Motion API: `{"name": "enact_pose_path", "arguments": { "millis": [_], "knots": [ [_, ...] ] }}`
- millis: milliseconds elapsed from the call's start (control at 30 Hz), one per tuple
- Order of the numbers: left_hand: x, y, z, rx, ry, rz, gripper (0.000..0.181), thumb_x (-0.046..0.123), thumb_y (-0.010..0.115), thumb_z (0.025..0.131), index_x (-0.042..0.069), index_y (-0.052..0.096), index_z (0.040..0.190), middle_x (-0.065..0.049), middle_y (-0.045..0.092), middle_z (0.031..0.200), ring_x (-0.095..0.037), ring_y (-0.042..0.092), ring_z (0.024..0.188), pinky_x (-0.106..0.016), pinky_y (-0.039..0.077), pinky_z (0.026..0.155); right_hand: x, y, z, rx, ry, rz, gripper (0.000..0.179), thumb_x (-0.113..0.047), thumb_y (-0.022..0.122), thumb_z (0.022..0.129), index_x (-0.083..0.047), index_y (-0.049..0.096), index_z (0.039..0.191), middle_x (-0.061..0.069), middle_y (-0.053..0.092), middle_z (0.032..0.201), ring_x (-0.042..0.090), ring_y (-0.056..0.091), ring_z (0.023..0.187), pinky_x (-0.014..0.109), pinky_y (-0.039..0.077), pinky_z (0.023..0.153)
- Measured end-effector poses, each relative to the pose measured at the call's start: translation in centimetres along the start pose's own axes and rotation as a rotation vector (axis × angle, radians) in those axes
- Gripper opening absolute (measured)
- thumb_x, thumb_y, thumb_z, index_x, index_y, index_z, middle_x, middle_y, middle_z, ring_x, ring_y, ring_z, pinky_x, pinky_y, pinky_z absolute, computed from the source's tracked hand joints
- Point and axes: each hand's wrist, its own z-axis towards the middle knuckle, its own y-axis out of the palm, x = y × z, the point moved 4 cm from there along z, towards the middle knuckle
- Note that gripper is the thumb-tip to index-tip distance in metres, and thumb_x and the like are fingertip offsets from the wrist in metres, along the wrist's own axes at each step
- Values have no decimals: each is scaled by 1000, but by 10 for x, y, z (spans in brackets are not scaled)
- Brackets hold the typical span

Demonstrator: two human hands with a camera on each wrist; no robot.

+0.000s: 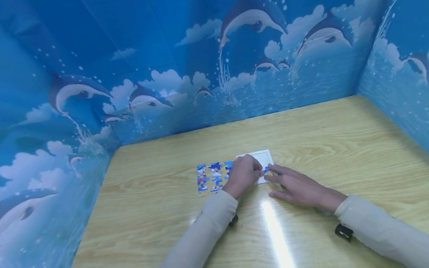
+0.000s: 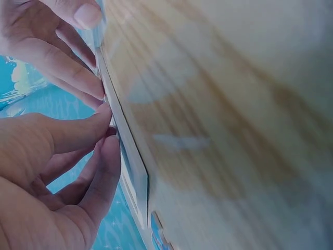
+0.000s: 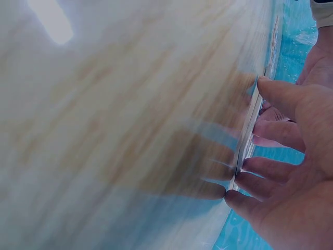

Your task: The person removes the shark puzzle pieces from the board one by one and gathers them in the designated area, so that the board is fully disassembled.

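Observation:
A white puzzle frame (image 1: 265, 154) lies flat on the table, with a few blue and orange pieces placed at its right side. Over the frame, my left hand (image 1: 243, 173) pinches a small puzzle piece between thumb and fingertips; only its thin dark edge (image 2: 111, 130) shows in the left wrist view. My right hand (image 1: 299, 186) rests with spread, fairly straight fingers at the frame's right edge, fingertips touching frame and table. Loose jigsaw pieces (image 1: 202, 177), blue, white and red, lie in columns left of the frame, partly covered by the left hand.
The wood-grain table (image 1: 149, 218) carries a bright light reflection in front of the hands. A blue dolphin-print curtain (image 1: 182, 71) stands behind the table and along its left and right sides. Dark bands (image 1: 344, 232) sit at both wrists.

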Motion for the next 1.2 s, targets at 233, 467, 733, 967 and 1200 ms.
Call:
{"name": "enact_pose_path", "arguments": {
  "millis": [233, 467, 733, 967, 1200],
  "knots": [
    [3, 1, -1, 6, -4, -9, 13, 19, 82, 87, 13, 81, 98, 0, 78, 95, -15, 71, 91, -26, 56, 79, 1, 0, -2, 3, -3, -9, 51, -25, 75, 92, 5, 62, 131, 33, 42, 149, 49, 42, 137, 60, 39, 107],
    [4, 1, 0, 15, -3, 5, 12, 20, 82, 86, 14, 81, 96, 2, 77, 92, -14, 71, 90, -26, 55, 80, 0, -3, -6, -13, 16, 0, 51, -25, 74, 93, 5, 62, 132, 33, 41, 150, 49, 41, 138, 60, 39, 107],
    [6, 0, -1, 24, 9, 14, 11, 20, 82, 86, 14, 81, 96, 2, 78, 93, -14, 71, 90, -26, 55, 81, 1, -6, -11, -17, 33, 11, 52, -27, 73, 94, 3, 60, 135, 35, 37, 151, 51, 41, 136, 62, 39, 107],
    [11, 1, -1, 9, 22, -6, 10, 18, 82, 86, 14, 81, 95, 1, 77, 92, -13, 70, 88, -26, 55, 81, 1, -7, -13, -4, 13, 5, 52, -25, 73, 94, 5, 59, 135, 36, 37, 150, 51, 42, 136, 61, 38, 107],
    [11, 3, -1, 13, 28, -5, 6, 16, 82, 85, 14, 81, 90, 3, 77, 87, -11, 68, 84, -25, 54, 79, 1, -7, -12, -7, 3, 2, 52, -23, 74, 93, 5, 59, 134, 37, 38, 149, 51, 43, 135, 61, 39, 107]
  ]
}}
